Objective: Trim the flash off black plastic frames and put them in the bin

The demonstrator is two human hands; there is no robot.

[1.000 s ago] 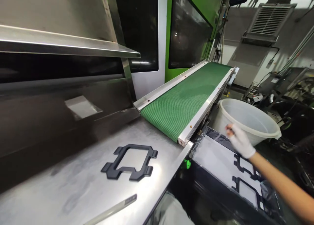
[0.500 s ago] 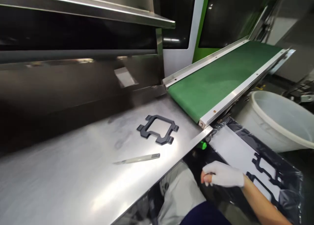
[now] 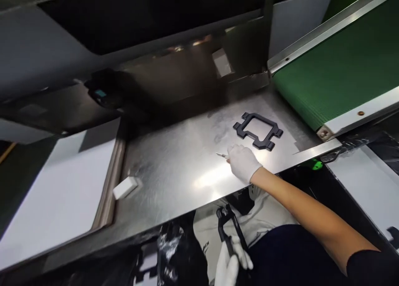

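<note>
So the right hand [image 3: 243, 163], in a white glove, is stretched out over the steel worktop [image 3: 174, 173] with the bare forearm running back toward the lower right. Its fingers are curled down around a thin blade-like tool [image 3: 222, 155], whose tip pokes out to the left of the knuckles, lying flat on the metal. The left hand [image 3: 230, 264], also gloved, is low at the bottom edge, below the worktop's front lip, clenched around a black plastic frame [image 3: 228, 228] that stands up out of the fist.

A second black frame [image 3: 258, 130] lies flat on the worktop just beyond and to the right of the right hand, near it but not touching. The green conveyor belt [image 3: 339, 70] ends right beside that frame. A small white block [image 3: 125, 188] sits over at the worktop's left edge, well apart from both hands.

Compared with half a second ago: the right hand was down off the worktop near the bag-lined box, and the tool lay alone on the metal. Now the hand has come up onto it. The left hand wasn't in view then, and the flat frame hasn't budged.
</note>
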